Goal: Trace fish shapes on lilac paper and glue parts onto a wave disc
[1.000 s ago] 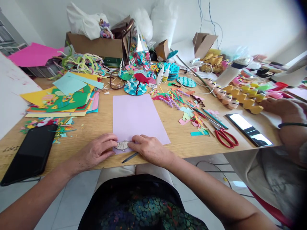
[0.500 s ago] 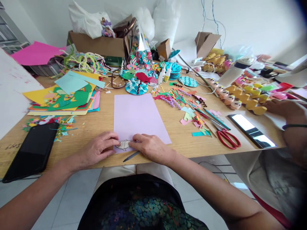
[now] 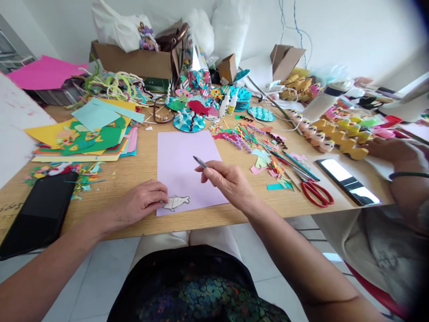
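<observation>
counter point(image 3: 134, 170): handwriting point(image 3: 11, 207) at left, illegible; lilac sheet point(image 3: 187, 156) on it; right hand point(image 3: 205, 171) raised over sheet, closed; left hand point(image 3: 142, 202) low, fingers bent; fish cutout point(image 3: 176, 202) at sheet's near edge, left end under left fingertips; pen point(image 3: 200, 162) gripped in right, pointing far-left

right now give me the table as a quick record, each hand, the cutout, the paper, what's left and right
left hand: fingers on the head end of the fish cutout
right hand: holding a grey pen, raised over the purple sheet
fish cutout: pale, dark outline, near the sheet's bottom edge
purple sheet: flat on the table
left side: black phone, stacked coloured paper
right side: red-handled scissors, another phone, paper scraps
</observation>
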Demonstrator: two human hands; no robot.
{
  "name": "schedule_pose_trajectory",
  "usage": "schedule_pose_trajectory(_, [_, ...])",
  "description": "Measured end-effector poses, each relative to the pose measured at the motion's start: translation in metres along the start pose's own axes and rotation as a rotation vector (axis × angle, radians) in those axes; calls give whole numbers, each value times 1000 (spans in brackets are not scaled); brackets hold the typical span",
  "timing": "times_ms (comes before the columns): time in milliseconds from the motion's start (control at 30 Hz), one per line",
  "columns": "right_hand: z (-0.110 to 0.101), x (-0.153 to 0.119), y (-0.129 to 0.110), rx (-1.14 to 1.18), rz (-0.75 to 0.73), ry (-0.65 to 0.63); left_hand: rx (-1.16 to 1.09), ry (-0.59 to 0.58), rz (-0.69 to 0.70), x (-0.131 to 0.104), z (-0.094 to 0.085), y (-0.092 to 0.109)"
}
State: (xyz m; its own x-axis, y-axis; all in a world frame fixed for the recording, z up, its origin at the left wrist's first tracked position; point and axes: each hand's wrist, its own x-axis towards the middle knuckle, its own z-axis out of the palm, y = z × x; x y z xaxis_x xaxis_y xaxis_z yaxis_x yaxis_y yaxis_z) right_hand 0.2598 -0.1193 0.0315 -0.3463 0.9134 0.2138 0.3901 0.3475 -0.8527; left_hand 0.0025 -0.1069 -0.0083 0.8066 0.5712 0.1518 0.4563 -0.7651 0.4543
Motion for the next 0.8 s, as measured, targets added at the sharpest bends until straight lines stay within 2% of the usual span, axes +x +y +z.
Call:
schedule_pose_trajectory(67, [7, 0, 3, 40, 38, -9, -4, -2, -7, 2, 0, 1])
schedule_pose_trajectory(133, [17, 0, 8, 16, 36, -109, -8, 3, -15, 3, 0, 0])
schedule_pose_trajectory(233, [31, 2, 16, -141, -1, -285, -17, 18, -16, 2, 1, -1])
schedule_pose_trajectory(300, [38, 2, 20, -264, -32, -328, -23, 20, -23, 0, 1, -3])
schedule_pose_trajectory(400, [42, 2, 24, -341, -79, -345, -30, 19, -29, -3, 2, -5])
schedule_pose_trajectory(567, [42, 1, 27, -310, -92, -333, -59, 22, -12, -3, 0, -6])
schedule_pose_trajectory(800, [43, 0, 26, -302, -62, -330, -122, -69, -46, 4, -9, -6])
